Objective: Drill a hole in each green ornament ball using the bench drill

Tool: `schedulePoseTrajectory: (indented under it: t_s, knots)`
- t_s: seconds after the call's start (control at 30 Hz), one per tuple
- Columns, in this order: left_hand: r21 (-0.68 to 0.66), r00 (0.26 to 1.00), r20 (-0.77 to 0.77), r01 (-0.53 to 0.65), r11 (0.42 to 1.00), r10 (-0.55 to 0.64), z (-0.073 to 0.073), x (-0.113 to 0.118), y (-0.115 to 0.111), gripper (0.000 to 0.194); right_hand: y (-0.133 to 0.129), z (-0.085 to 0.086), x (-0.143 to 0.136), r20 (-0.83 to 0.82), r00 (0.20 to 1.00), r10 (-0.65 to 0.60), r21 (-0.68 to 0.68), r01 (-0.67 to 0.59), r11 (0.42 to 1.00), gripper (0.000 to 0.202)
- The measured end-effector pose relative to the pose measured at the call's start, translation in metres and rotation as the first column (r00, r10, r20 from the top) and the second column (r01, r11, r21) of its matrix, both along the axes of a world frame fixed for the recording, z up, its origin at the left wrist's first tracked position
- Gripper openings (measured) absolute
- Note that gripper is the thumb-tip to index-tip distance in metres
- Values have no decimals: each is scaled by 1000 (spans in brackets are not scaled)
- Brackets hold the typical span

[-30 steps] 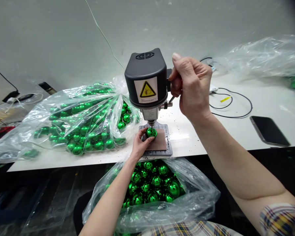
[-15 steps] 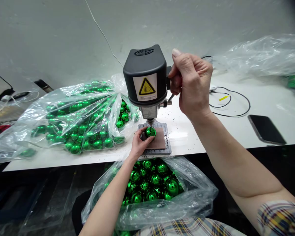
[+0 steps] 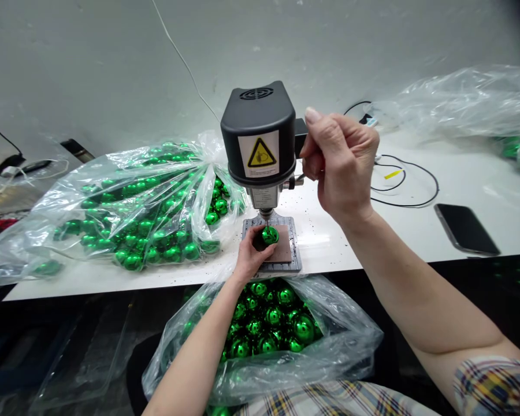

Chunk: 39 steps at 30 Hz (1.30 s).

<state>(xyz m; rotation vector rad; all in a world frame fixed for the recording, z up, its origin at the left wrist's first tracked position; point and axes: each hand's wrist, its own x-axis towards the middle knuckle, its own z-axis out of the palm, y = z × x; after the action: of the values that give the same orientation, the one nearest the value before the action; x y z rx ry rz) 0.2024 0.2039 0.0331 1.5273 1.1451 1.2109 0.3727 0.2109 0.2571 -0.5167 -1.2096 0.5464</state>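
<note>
A small black drill press with a yellow warning label stands on the white table. Under its chuck, my left hand grips a shiny green ball between thumb and fingers, over a brown pad on the grey base plate. The drill tip meets or nearly meets the ball's top; contact is too small to tell. To the right of the drill head, my right hand is closed round the press lever, which is mostly hidden by the fingers.
An open plastic bag of green balls lies at my lap. A larger clear bag of green balls covers the table's left part. On the right are a phone, a black cable and another plastic bag.
The green ball and my left hand have shifted slightly right on the pad. My right hand is a little lower, still round the lever. The camera view has moved slightly.
</note>
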Motion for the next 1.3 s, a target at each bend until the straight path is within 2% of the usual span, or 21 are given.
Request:
schedulePoseTrajectory:
  t_s: [0.23,0.43,0.7,0.8,0.87,0.93,1.0,1.07,1.13,1.17,1.23,1.3]
  knots:
    - [4,999,-5,42,999,-42,4,-2,-2,57,-26,-26,-7,24,992,-122,57,120,991,45]
    - [2,999,35,34,999,-34,8,0,-3,57,-28,-53,-4,62,989,-133,206,118,971,45]
    - [6,999,43,12,1000,-12,8,0,-5,56,-15,-73,1,141,977,-161,460,79,884,46]
    - [21,1000,25,7,1000,-8,7,0,-5,55,-15,-76,2,212,967,-143,560,-1,828,41]
    - [29,1000,23,9,1000,-9,5,0,-3,54,-15,-74,1,233,964,-129,570,-28,821,40]
    - [20,999,42,4,1000,-5,4,3,-1,55,-15,-62,-2,143,980,-135,493,48,868,40]
    - [1,997,71,-20,1000,20,4,5,-3,55,-11,-41,-6,-15,990,-138,333,135,933,40]
    - [-2,993,69,-97,995,97,11,4,-10,53,-6,-17,-9,-112,990,-81,150,97,984,41]
    - [11,982,-35,-185,983,185,26,-4,-23,49,-1,3,-9,-149,989,-1,-15,-1,1000,42]
    - [8,976,-124,-180,984,180,37,-11,-31,48,2,10,-8,-161,986,29,-78,-42,996,42]
    - [-58,947,-317,-68,996,46,63,-29,-42,44,5,16,-6,-177,982,59,-143,-85,986,41]
    - [-118,902,-426,25,993,-74,88,-49,-39,35,6,16,-4,-163,984,69,-147,-93,985,41]
